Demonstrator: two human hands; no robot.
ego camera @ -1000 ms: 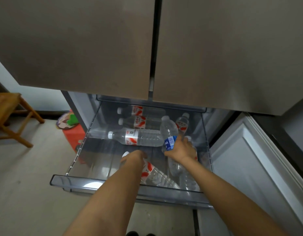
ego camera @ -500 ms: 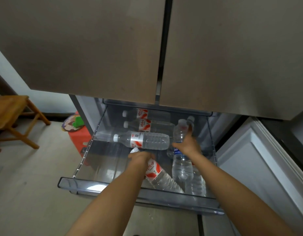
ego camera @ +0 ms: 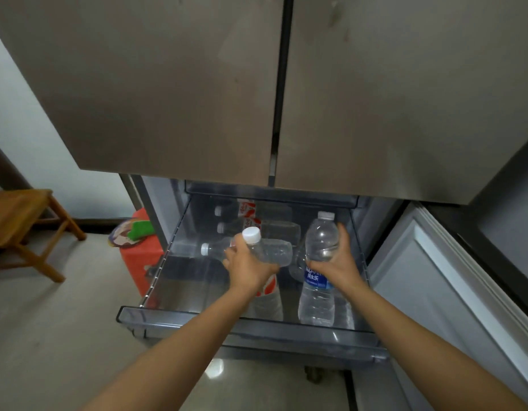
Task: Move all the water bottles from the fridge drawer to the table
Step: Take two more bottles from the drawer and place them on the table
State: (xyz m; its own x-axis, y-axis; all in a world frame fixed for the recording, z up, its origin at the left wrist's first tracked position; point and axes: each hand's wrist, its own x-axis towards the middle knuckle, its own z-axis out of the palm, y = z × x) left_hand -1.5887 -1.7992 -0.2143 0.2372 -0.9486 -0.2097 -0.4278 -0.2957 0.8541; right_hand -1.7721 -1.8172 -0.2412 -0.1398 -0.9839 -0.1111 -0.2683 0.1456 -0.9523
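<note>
Under closed fridge doors, the drawer [ego camera: 256,318] stands pulled out. Left hand [ego camera: 250,266] is wrapped round a red-label bottle [ego camera: 268,292], right hand [ego camera: 335,262] round a blue-label bottle [ego camera: 317,277], both upright above the drawer. Three bottles [ego camera: 274,253] lie behind. Wet plastic might slip, or a raised cap strike the doors.

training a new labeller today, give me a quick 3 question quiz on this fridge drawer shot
1. True or false: each hand holds a bottle.
2. What colour is the label on the bottle in the right hand? A red, B blue, C green
3. How many bottles can be seen lying on their sides at the back of the drawer?

Key:
1. True. The left hand grips the red-label bottle; the right grips the blue-label bottle.
2. B
3. Three: the nearest lying bottle, the middle one and the rear one.
</note>
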